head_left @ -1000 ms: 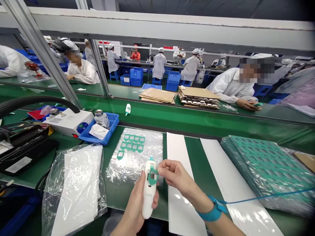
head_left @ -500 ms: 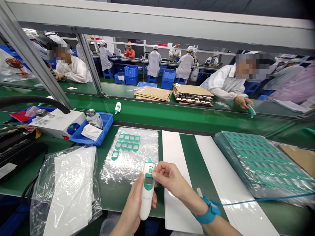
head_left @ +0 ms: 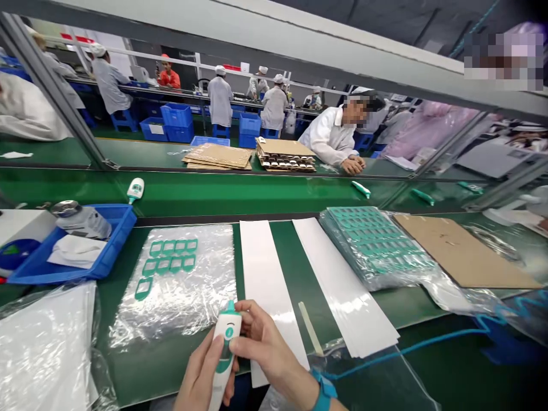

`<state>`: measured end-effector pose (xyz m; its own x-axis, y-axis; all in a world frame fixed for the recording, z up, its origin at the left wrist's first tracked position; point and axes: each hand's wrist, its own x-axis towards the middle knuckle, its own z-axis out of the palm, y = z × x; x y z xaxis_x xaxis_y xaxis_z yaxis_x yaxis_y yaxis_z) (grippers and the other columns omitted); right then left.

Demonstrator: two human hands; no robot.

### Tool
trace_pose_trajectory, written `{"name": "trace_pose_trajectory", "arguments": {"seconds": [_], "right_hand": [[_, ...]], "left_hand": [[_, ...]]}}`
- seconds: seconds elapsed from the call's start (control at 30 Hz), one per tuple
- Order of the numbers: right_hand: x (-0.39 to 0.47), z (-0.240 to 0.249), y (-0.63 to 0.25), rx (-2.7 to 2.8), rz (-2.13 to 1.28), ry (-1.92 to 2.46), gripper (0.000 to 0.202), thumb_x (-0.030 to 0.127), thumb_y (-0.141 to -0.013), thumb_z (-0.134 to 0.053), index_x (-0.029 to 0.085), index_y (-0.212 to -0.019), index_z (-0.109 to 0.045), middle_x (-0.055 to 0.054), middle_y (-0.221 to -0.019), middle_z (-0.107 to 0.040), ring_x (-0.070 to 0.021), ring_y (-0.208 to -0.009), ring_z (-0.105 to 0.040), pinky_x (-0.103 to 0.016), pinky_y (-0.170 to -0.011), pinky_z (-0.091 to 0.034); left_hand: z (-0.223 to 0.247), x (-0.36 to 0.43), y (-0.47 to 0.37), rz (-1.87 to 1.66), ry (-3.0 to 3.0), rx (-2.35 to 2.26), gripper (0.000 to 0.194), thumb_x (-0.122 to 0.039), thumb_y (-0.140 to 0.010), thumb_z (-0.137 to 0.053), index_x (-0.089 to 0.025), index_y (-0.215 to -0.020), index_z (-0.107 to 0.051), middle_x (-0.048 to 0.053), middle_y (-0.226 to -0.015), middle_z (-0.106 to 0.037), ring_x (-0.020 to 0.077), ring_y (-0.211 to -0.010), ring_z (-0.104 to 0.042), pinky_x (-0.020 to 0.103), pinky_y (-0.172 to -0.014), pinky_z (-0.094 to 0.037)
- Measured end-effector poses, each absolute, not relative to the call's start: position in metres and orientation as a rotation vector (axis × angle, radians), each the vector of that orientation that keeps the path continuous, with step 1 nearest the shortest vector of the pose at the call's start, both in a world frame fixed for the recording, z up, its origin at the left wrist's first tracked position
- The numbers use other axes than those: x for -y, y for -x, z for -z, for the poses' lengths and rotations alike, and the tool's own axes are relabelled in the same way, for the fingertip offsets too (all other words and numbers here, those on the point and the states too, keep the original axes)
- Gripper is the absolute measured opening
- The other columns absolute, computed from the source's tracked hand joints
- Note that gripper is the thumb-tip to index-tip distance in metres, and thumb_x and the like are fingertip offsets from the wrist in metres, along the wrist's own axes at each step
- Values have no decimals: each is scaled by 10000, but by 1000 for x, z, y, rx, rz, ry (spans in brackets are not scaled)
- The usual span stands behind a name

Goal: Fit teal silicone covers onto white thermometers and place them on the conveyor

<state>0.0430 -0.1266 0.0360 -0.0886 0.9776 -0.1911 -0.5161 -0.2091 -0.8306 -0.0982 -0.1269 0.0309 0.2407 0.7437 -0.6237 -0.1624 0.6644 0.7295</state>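
A white and green handheld thermometer (head_left: 229, 337) is held upright at the bottom centre, its probe tip pointing away from me. My left hand (head_left: 204, 365) wraps round its body, with the thumb along the left side. My right hand (head_left: 261, 342) grips its upper part, thumb on the front by the screen and fingers beside the head. A blue wrist strap (head_left: 324, 394) circles my right wrist. Just beyond lies a clear plastic sheet (head_left: 214, 274) bearing several green frame-shaped pieces (head_left: 169, 264).
White strips (head_left: 268, 285) lie right of the sheet, near a bagged stack of green pieces (head_left: 377, 240) and cardboard (head_left: 462, 251). A blue tray (head_left: 124, 240) stands left. Thermometers (head_left: 136, 189) lie on the green belt (head_left: 240, 194). A co-worker (head_left: 334, 137) leans in opposite.
My view has swung right, so the bench appears shifted left. My right thumb has moved onto the thermometer's front near the screen. The co-worker opposite no longer holds a thermometer; one lies on the belt.
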Motion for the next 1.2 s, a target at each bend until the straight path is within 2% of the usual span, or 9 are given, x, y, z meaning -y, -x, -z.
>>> {"name": "trace_pose_trajectory", "arguments": {"seconds": [0.13, 0.27, 0.37, 0.47, 0.57, 0.63, 0.8, 1.07, 1.2], "right_hand": [[141, -28, -39, 647, -1541, 964, 539, 372, -587, -866, 198, -993, -556, 2, -812, -613, -162, -763, -560, -258, -664, -410], [147, -26, -53, 822, -1458, 1042, 515, 401, -679, -808, 199, -1095, -580, -44, -949, -662, -201, -872, -597, -313, -780, -449], [137, -24, -89, 1121, -1217, 1245, 337, 323, -769, -733, 202, -1071, -645, -63, -1031, -671, -227, -973, -596, -350, -891, -434], [118, -16, -135, 1272, -870, 1470, 160, 254, -836, -628, 183, -968, -685, -66, -968, -654, -210, -897, -594, -343, -843, -444], [97, -6, -166, 1328, -661, 1571, 153, 208, -856, -564, 184, -940, -690, -53, -922, -609, -193, -862, -566, -325, -788, -446], [86, -2, -172, 1401, -615, 1588, 164, 171, -853, -550, 193, -930, -693, -46, -902, -592, -194, -881, -552, -325, -792, -439], [73, 3, -160, 1557, -574, 1651, 183, 98, -840, -555, 204, -895, -693, -43, -876, -587, -204, -887, -517, -357, -834, -403], [70, 5, -157, 1597, -569, 1755, 169, 103, -863, -546, 221, -871, -666, -31, -902, -585, -208, -910, -518, -390, -873, -353], [70, 2, -156, 1615, -579, 1786, 157, 113, -871, -533, 215, -837, -647, -25, -897, -580, -204, -913, -522, -397, -879, -339]], "left_hand": [[-29, 135, 93, -640, -703, -1183, 514, -633, -592, -743, -291, -969, -671, 34, -575, -615, 219, -433, -536, 325, -412, -427], [-33, 133, 79, -640, -755, -1158, 450, -682, -612, -697, -309, -863, -683, 41, -543, -595, 220, -403, -506, 335, -390, -410], [-35, 124, 66, -650, -768, -1147, 430, -687, -661, -660, -264, -738, -670, 55, -576, -617, 220, -488, -553, 334, -497, -474], [-33, 110, 49, -719, -814, -1054, 467, -664, -771, -565, -216, -663, -638, 57, -630, -645, 211, -619, -602, 312, -673, -504], [-24, 99, 35, -786, -869, -1060, 489, -659, -793, -545, -189, -734, -665, 80, -787, -711, 252, -825, -663, 334, -862, -476], [-16, 96, 30, -773, -860, -1101, 535, -688, -770, -546, -172, -805, -681, 103, -871, -733, 286, -922, -667, 356, -912, -454], [-9, 97, 30, -721, -669, -1140, 610, -699, -741, -571, -147, -983, -666, 119, -953, -736, 320, -1001, -656, 385, -904, -468], [-15, 97, 32, -738, -586, -1150, 567, -650, -694, -660, -161, -979, -678, 142, -952, -736, 356, -1013, -653, 409, -832, -514], [-8, 97, 34, -741, -564, -1149, 531, -621, -691, -684, -178, -983, -685, 133, -991, -733, 353, -1048, -639, 403, -866, -500]]}}
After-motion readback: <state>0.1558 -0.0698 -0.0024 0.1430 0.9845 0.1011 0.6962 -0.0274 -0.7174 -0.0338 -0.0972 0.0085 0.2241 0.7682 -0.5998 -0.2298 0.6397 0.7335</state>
